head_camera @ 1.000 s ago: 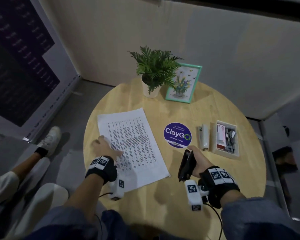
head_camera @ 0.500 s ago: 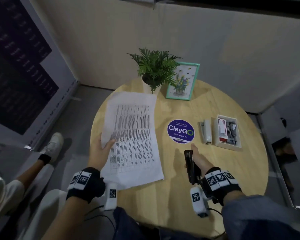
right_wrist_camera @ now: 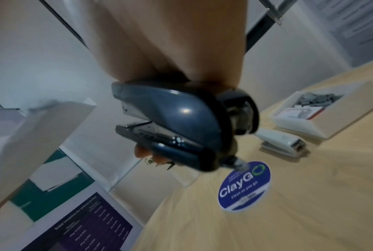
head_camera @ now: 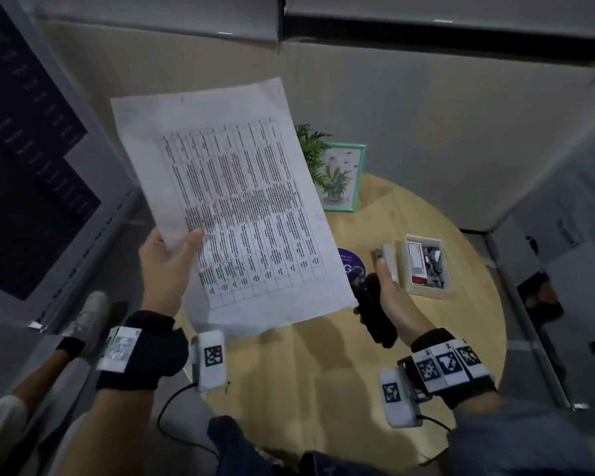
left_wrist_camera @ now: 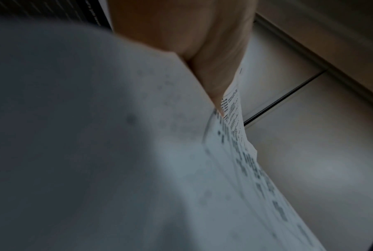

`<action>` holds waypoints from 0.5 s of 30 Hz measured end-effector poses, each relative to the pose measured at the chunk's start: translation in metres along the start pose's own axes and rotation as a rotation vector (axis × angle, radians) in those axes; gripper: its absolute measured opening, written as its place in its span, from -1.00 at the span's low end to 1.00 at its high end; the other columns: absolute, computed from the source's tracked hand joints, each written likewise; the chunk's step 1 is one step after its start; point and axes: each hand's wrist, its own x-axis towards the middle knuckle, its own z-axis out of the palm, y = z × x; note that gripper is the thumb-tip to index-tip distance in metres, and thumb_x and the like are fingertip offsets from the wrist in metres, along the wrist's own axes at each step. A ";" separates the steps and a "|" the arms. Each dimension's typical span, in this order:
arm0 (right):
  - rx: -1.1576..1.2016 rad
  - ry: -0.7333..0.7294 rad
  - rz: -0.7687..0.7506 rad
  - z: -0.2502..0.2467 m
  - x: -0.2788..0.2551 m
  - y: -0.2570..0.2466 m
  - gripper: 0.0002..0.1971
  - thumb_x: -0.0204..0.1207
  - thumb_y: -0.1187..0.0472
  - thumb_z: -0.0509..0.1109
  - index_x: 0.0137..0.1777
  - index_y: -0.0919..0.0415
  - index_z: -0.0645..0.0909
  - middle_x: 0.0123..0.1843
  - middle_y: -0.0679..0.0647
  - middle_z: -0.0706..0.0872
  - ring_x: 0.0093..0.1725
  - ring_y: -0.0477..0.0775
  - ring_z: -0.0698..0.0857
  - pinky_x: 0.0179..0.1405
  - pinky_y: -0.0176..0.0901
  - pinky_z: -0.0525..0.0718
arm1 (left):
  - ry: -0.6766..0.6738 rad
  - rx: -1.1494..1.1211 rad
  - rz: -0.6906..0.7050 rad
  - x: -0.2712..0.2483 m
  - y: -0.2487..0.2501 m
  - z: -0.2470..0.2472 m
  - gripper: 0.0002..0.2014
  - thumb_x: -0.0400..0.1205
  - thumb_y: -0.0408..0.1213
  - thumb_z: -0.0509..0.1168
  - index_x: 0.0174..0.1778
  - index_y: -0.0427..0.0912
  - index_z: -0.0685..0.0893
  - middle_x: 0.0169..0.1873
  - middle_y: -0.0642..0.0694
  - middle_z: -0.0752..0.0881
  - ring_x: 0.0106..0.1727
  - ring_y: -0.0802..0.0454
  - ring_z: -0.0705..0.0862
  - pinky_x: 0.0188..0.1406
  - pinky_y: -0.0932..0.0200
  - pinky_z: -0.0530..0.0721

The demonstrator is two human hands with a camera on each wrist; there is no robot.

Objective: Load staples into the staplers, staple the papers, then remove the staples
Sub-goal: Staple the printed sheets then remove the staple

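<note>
My left hand (head_camera: 172, 259) holds the printed papers (head_camera: 234, 207) up in the air above the table's left side, thumb on the front of the lower left edge. In the left wrist view the papers (left_wrist_camera: 116, 152) fill the frame, pinched under my thumb (left_wrist_camera: 213, 68). My right hand (head_camera: 389, 297) grips a dark blue stapler (head_camera: 375, 314) above the table; the stapler (right_wrist_camera: 176, 122) is seen end on, its jaws slightly apart. A white stapler (head_camera: 389, 261) lies on the table beside a white box of staples (head_camera: 425, 266).
The round wooden table (head_camera: 323, 389) carries a blue ClayGo sticker (head_camera: 352, 266), a framed flower picture (head_camera: 342, 176) and a potted plant (head_camera: 311, 146) at the back. A person's leg and white shoe (head_camera: 90, 310) are on the floor at the left.
My left hand has lifted the papers off the table and raised them upright. My right hand with the dark stapler rose slightly and moved toward the papers' lower right corner.
</note>
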 end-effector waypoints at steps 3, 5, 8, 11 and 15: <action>-0.048 0.012 -0.086 -0.002 -0.010 -0.006 -0.25 0.60 -0.31 -0.24 -0.19 0.19 0.67 -0.33 0.21 0.73 -0.37 0.09 0.69 -0.29 -0.13 0.63 | 0.023 0.006 0.027 0.006 0.008 0.011 -0.76 0.59 -0.40 0.36 0.17 -0.29 0.66 -0.11 0.14 0.79 -0.08 0.28 0.77 -0.03 0.36 0.72; -0.075 0.035 -0.159 -0.003 -0.013 -0.005 -0.25 0.58 -0.31 -0.25 -0.27 0.16 0.66 -0.37 0.18 0.74 -0.40 0.01 0.70 -0.30 -0.17 0.62 | 0.057 -0.006 0.037 0.009 0.010 0.017 -0.73 0.59 -0.41 0.35 0.20 -0.38 0.64 -0.17 0.17 0.80 -0.10 0.29 0.77 -0.05 0.36 0.72; -0.061 0.053 -0.228 0.000 -0.018 -0.002 -0.29 0.51 -0.32 -0.23 -0.27 0.13 0.65 -0.38 0.16 0.72 -0.46 -0.08 0.66 -0.41 -0.21 0.56 | 0.077 -0.010 0.040 0.010 0.015 0.024 -0.70 0.60 -0.39 0.35 0.22 -0.43 0.62 -0.04 -0.04 0.77 -0.07 0.24 0.76 0.03 0.26 0.73; 0.022 0.082 -0.272 0.003 -0.022 -0.006 -0.34 0.53 -0.29 -0.18 -0.22 0.10 0.66 -0.43 0.07 0.71 -0.49 -0.14 0.65 -0.46 -0.33 0.54 | 0.085 -0.007 0.040 0.008 0.017 0.030 -0.69 0.60 -0.37 0.36 0.24 -0.39 0.61 0.03 -0.17 0.75 -0.02 0.15 0.76 0.12 0.16 0.73; 0.103 0.165 -0.288 0.004 -0.020 -0.012 -0.37 0.68 -0.18 -0.15 -0.23 0.15 0.66 -0.48 0.01 0.70 -0.47 -0.16 0.64 -0.46 -0.41 0.54 | 0.089 0.015 0.056 0.007 0.023 0.036 -0.70 0.59 -0.38 0.36 0.24 -0.35 0.61 -0.01 0.00 0.74 0.00 0.21 0.75 0.09 0.24 0.72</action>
